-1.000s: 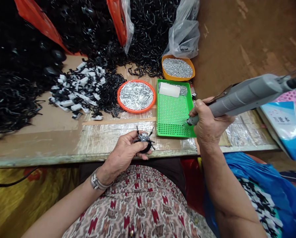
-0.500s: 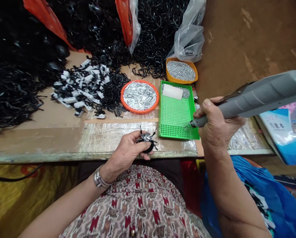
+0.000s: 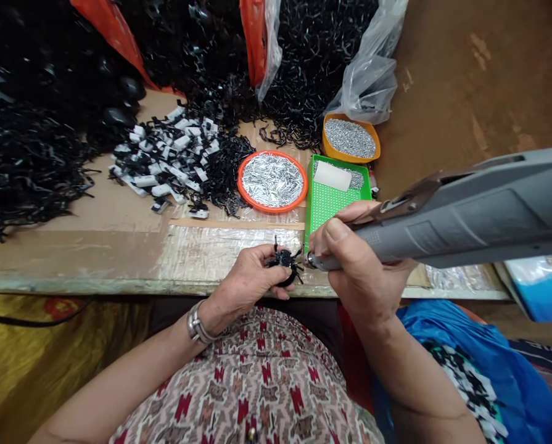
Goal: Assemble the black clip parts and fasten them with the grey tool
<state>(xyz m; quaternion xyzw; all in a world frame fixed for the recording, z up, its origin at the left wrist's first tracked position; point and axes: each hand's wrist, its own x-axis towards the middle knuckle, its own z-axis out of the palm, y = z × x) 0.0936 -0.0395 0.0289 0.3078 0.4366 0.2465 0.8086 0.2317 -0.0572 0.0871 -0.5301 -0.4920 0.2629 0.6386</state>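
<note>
Between the fingers and thumb of my left hand (image 3: 245, 280) is a small black spider-shaped plastic part (image 3: 285, 266) with thin legs sticking out, held over the table's front edge. My right hand (image 3: 366, 271) is wrapped around a grey electric screwdriver (image 3: 465, 216). The screwdriver's tip points left, close to the black part's right side; whether they touch I cannot tell. Just behind the right hand stands a green perforated tray (image 3: 329, 206), with small metal screws and a pale card at its far end. The hand and tool hide its near right part.
An orange-red dish (image 3: 272, 180) of thin silvery pins sits left of the tray. Behind it stands a yellow container (image 3: 350, 139) of small screws. White-and-black pieces (image 3: 169, 157) and heaps of black parts (image 3: 30, 154) cover the left and back. A blue bag (image 3: 483, 357) hangs at lower right.
My right hand has brought the screwdriver left from the green tray to beside the black part. My left hand keeps its hold, and the whole view has shifted slightly.
</note>
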